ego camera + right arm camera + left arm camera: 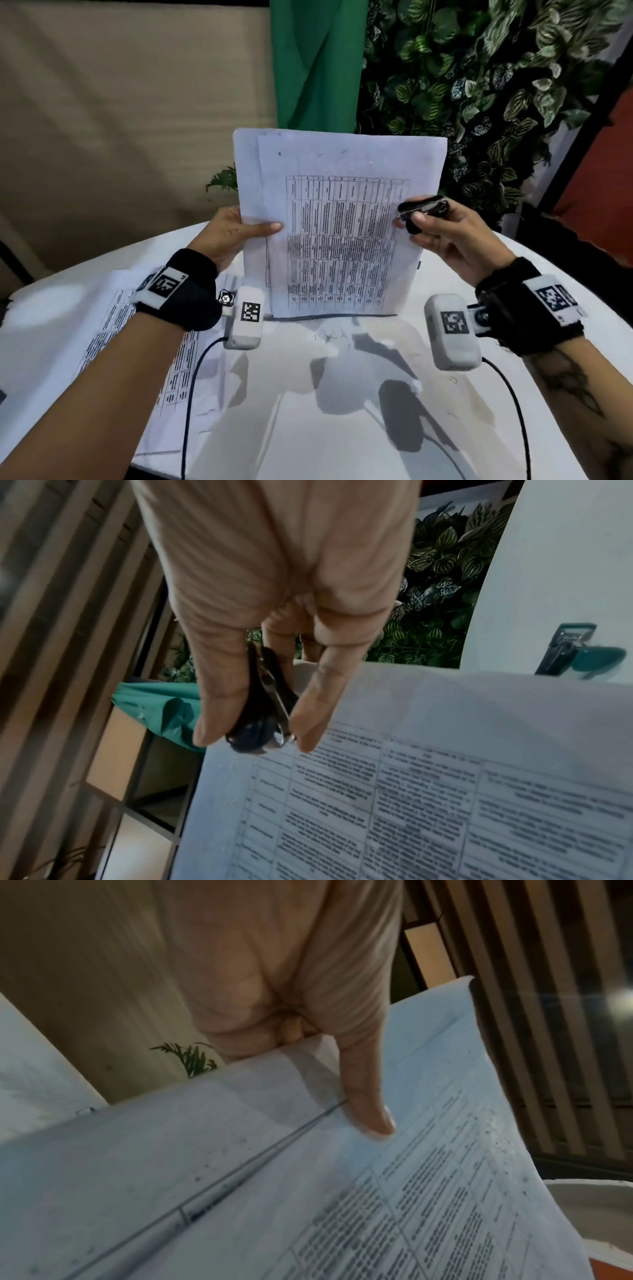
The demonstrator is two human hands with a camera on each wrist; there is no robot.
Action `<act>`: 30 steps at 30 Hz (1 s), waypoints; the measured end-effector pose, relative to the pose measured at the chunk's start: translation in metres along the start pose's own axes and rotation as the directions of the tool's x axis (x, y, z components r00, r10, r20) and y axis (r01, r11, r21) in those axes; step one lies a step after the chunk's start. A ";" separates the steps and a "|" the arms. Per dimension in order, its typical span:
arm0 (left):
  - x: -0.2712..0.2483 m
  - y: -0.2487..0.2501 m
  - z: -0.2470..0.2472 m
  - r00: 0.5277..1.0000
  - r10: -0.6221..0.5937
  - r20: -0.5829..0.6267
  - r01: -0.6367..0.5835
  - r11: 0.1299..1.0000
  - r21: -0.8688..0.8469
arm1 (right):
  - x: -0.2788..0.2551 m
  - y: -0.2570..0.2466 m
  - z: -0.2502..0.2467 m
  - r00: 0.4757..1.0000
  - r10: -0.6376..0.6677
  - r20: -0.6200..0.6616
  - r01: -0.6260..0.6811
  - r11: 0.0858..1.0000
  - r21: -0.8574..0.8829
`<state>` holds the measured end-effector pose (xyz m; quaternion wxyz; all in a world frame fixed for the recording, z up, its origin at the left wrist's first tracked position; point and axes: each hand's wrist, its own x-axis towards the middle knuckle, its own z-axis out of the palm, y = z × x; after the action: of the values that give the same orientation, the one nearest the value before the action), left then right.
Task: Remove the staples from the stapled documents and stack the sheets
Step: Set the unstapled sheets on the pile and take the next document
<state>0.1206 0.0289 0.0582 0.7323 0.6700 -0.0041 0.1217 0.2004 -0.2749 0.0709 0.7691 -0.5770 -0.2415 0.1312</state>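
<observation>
**Papers held upright over the table**

The printed sheets (339,226) stand on edge on the white table (342,394). The left hand (236,233) pinches their left edge, thumb in front. The right hand (442,236) grips a black staple remover (423,207) at their right edge. More sheets (113,329) lie flat at left.

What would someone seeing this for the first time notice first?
First, the printed sheets held upright in the middle, their bottom edge on the white table; the left hand pinches their left edge, thumb on the front. At their right edge the right hand holds a black staple remover. More printed pages lie flat on the table to the left, under the left forearm.
</observation>
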 end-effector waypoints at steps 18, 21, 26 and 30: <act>0.013 0.037 0.019 0.959 0.243 -0.143 -0.229 0.967 0.109 | 0.008 -0.035 0.007 0.986 -0.143 0.081 0.152 0.981 -0.119; 0.020 0.053 0.028 0.927 0.328 -0.182 -0.297 0.938 0.176 | 0.015 -0.044 0.007 0.978 -0.200 0.054 0.204 0.974 -0.097; 0.005 0.045 0.021 0.938 0.335 -0.088 -0.307 0.921 0.242 | -0.011 -0.038 -0.004 0.969 -0.219 0.116 0.233 0.965 -0.124; -0.018 0.011 0.010 0.982 0.180 -0.055 -0.161 0.954 0.253 | -0.040 -0.005 -0.011 0.987 -0.081 0.142 0.112 0.967 -0.230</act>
<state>0.1028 0.0172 0.0669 0.6296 0.7479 -0.0183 0.2098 0.1720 -0.3048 0.0646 0.6825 -0.6425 -0.3333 0.1013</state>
